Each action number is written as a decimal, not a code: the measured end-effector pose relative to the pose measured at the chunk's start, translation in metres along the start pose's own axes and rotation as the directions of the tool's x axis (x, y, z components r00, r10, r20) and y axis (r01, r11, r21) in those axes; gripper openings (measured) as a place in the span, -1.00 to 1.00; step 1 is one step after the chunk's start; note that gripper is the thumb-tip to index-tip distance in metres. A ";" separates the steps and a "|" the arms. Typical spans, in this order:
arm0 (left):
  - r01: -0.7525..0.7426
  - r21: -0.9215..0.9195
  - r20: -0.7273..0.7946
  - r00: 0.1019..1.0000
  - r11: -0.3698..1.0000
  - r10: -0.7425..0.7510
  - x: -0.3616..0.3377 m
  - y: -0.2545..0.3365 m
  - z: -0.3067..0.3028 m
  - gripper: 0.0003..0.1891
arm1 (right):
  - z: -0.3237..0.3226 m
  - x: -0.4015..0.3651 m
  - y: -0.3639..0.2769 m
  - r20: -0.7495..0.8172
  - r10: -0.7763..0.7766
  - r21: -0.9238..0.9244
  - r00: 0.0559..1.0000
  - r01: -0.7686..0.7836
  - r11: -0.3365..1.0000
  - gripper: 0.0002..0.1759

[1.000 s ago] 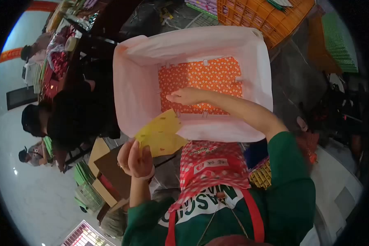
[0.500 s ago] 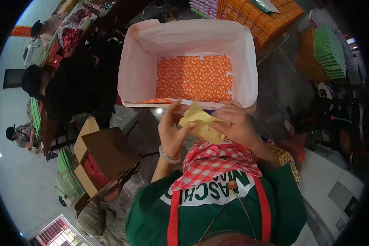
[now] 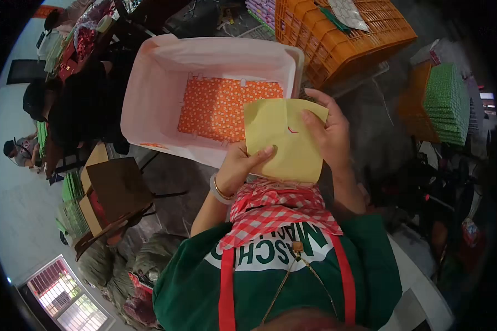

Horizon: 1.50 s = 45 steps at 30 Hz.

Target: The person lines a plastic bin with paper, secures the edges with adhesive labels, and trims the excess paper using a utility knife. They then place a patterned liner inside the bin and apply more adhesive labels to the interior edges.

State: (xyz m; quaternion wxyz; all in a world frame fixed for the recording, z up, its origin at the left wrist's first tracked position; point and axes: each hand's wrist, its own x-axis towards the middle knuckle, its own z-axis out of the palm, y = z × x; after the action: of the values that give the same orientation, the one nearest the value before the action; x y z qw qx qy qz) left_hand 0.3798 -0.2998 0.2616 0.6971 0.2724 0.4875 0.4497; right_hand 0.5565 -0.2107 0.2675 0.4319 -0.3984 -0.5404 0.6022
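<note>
A flat yellow sheet with a small red mark is held up before my chest. My left hand grips its lower left part, thumb on top. My right hand pinches its upper right edge, thumb on the face and fingers partly behind. Behind the sheet stands a large white-lined bin, with orange patterned material lying at its bottom. The sheet overlaps the bin's lower right part in view.
An orange crate stands beyond the bin on the right. Farther right are stacked green patterned packs. An open cardboard box stands at the left. A person in black is at a table on the left.
The yellow sheet, crumpled between my hands before, is now spread flat. My right hand has moved up to its edge. The view has shifted, so the bin appears farther left.
</note>
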 end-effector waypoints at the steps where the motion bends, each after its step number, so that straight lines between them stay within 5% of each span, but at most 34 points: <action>1: -0.008 -0.056 -0.104 0.995 0.998 0.002 0.014 0.000 0.017 -0.64 | -0.018 0.013 0.001 -0.019 -0.053 -0.067 0.998 0.051 0.996 -0.58; 4: -0.158 -0.383 -0.272 0.961 0.910 0.053 0.051 0.004 0.037 -0.61 | -0.059 0.044 0.006 0.017 -0.169 -0.056 0.986 0.169 0.984 -0.43; 6: -0.222 -0.493 -0.300 0.951 0.841 0.076 0.069 0.005 0.027 -0.58 | -0.076 0.057 0.014 0.189 -0.075 0.001 0.979 0.076 0.997 -0.49; 8: -0.327 -0.488 -0.400 0.908 0.809 0.126 0.080 -0.002 0.028 -0.59 | -0.082 0.061 0.036 0.558 0.175 0.184 0.811 -0.326 0.927 -0.52; 10: -0.379 -0.512 -0.461 0.879 0.771 0.126 0.083 -0.001 0.033 -0.59 | -0.084 0.063 0.045 0.572 0.207 0.066 0.793 -0.297 0.953 -0.56; 13: -0.348 -0.608 -0.315 0.931 0.714 0.186 0.075 -0.005 0.050 -0.64 | -0.082 0.065 0.035 0.360 0.218 0.224 0.907 -0.310 0.924 -0.62; 14: -0.247 -0.445 -0.228 0.961 0.861 0.158 0.073 -0.031 0.041 -0.69 | -0.083 0.065 0.032 0.363 0.211 0.220 0.907 -0.304 0.927 -0.62; 16: -0.129 -0.325 -0.258 0.965 0.937 0.043 0.066 -0.041 0.052 -0.68 | -0.086 0.063 0.024 0.223 0.195 0.158 0.955 -0.233 0.960 -0.59; 21: -0.195 -0.575 -0.291 0.956 0.795 0.023 0.076 -0.041 0.081 -0.61 | -0.104 0.049 0.019 0.177 0.211 -0.003 0.961 -0.213 0.977 -0.52; 23: -0.166 -0.261 -0.319 0.945 0.951 0.077 0.070 -0.050 0.080 -0.62 | -0.107 0.045 0.016 0.157 0.226 -0.033 0.961 -0.224 0.974 -0.50; 25: -0.223 -0.253 -0.398 0.911 0.941 0.109 0.063 -0.056 0.085 -0.68 | -0.101 0.034 0.016 0.122 0.233 -0.057 0.965 -0.227 0.972 -0.49; 26: -0.225 -0.272 -0.408 0.907 0.936 0.100 0.061 -0.059 0.086 -0.70 | -0.097 0.029 0.011 0.090 0.012 -0.468 0.996 0.032 0.883 -0.49; 27: -0.223 -0.290 -0.417 0.905 0.931 0.088 0.059 -0.062 0.084 -0.72 | -0.093 0.025 0.007 0.156 -0.201 -0.784 0.967 0.245 0.571 -0.49; 28: -0.215 -0.304 -0.410 0.909 0.928 0.076 0.058 -0.062 0.082 -0.72 | -0.088 0.022 0.002 0.197 -0.281 -0.797 0.939 0.321 0.512 -0.57; 29: -0.207 -0.359 -0.425 0.905 0.910 0.038 0.056 -0.060 0.080 -0.73 | -0.081 0.020 -0.004 0.195 -0.268 -0.807 0.944 0.309 0.503 -0.57; 32: -0.158 -0.482 -0.380 0.924 0.862 -0.043 0.051 -0.061 0.068 -0.77 | -0.057 0.021 -0.019 0.599 -0.244 -0.630 0.763 0.636 0.446 -0.74; 37: -0.112 -0.600 -0.309 0.946 0.792 -0.100 0.043 -0.052 0.055 -0.78 | -0.032 0.039 -0.009 0.720 -0.192 -0.525 0.667 0.705 0.476 -0.71; 39: -0.107 -0.635 -0.288 0.952 0.765 -0.106 0.041 -0.044 0.059 -0.77 | -0.036 0.050 -0.013 0.810 -0.191 -0.433 0.554 0.786 0.442 -0.78; 43: -0.175 -0.420 -0.436 0.899 0.891 -0.028 0.054 -0.043 0.070 -0.72 | -0.043 0.069 -0.007 0.861 -0.276 -0.328 0.426 0.882 0.339 -0.79; 45: -0.207 -0.070 -0.523 0.841 0.976 0.141 0.074 -0.040 0.081 -0.72 | -0.056 0.090 -0.006 0.881 -0.271 -0.274 0.389 0.885 0.377 -0.80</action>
State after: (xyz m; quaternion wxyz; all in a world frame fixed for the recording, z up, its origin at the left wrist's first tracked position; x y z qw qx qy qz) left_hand 0.4779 -0.2469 0.2268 0.5130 0.1418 0.6006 0.5966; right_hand 0.5825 -0.1075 0.2663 0.1867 -0.0166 -0.9590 0.2126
